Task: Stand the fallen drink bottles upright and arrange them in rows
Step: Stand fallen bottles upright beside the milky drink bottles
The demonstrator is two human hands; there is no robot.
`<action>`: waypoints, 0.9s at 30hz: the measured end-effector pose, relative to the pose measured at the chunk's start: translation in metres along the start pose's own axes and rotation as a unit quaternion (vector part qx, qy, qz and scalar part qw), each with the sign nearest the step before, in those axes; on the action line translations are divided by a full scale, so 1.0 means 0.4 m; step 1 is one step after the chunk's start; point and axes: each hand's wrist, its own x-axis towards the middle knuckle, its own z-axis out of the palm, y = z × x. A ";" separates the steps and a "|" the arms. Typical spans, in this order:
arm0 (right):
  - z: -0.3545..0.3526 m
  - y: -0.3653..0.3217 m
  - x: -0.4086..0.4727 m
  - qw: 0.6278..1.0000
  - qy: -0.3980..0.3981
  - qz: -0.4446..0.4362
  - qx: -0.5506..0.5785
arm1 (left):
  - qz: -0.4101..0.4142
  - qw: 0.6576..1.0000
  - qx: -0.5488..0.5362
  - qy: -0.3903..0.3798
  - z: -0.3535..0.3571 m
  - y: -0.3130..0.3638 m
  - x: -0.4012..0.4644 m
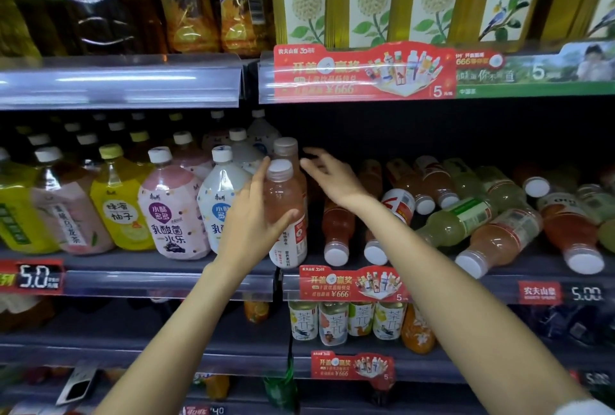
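Observation:
My left hand point(248, 221) is wrapped around an upright pink drink bottle point(285, 205) with a white cap, standing at the left end of the middle shelf's right section. A second pink bottle point(287, 150) stands right behind it. My right hand point(332, 176) hovers open just right of these two, fingers spread, holding nothing. Several fallen bottles lie on their sides across the shelf to the right: red ones point(336, 231) with caps toward me, a green one point(456, 220), a pale pink one point(499, 241) and a red one point(572, 234) at the far right.
Upright rows of bulbous bottles point(169, 208) fill the shelf section to the left, touching my left hand's side. The shelf above point(366, 75) hangs low with a red price strip. The lower shelf point(332, 321) holds tea bottles. The shelf's back right is dark.

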 end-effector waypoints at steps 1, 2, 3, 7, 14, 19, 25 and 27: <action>-0.013 0.028 -0.021 0.999 0.012 -0.014 -0.031 | -0.002 1.000 0.001 0.002 0.002 0.000 0.000; -0.028 0.059 -0.047 0.994 0.024 -0.038 -0.096 | -0.003 1.000 0.002 0.003 0.004 0.002 -0.001; -0.044 0.088 -0.076 0.983 0.024 -0.069 -0.170 | -0.003 1.000 0.003 0.003 0.008 0.004 0.000; -0.081 0.148 -0.143 0.917 -0.114 -0.163 -0.346 | -0.007 1.000 -0.011 0.017 0.020 0.007 -0.008; -0.065 0.146 -0.100 0.820 -0.247 -0.239 -0.458 | 0.014 0.985 0.068 0.156 0.045 0.060 -0.060; -0.077 0.161 -0.100 0.816 -0.204 -0.276 -0.466 | 0.050 0.977 0.088 0.189 0.075 0.119 -0.122; -0.132 0.177 -0.105 0.967 -0.037 -0.238 -0.089 | 0.014 0.994 0.013 0.103 0.137 0.180 -0.127; -0.142 0.156 -0.110 0.978 -0.022 -0.205 -0.018 | -0.014 0.995 -0.034 0.094 0.152 0.200 -0.112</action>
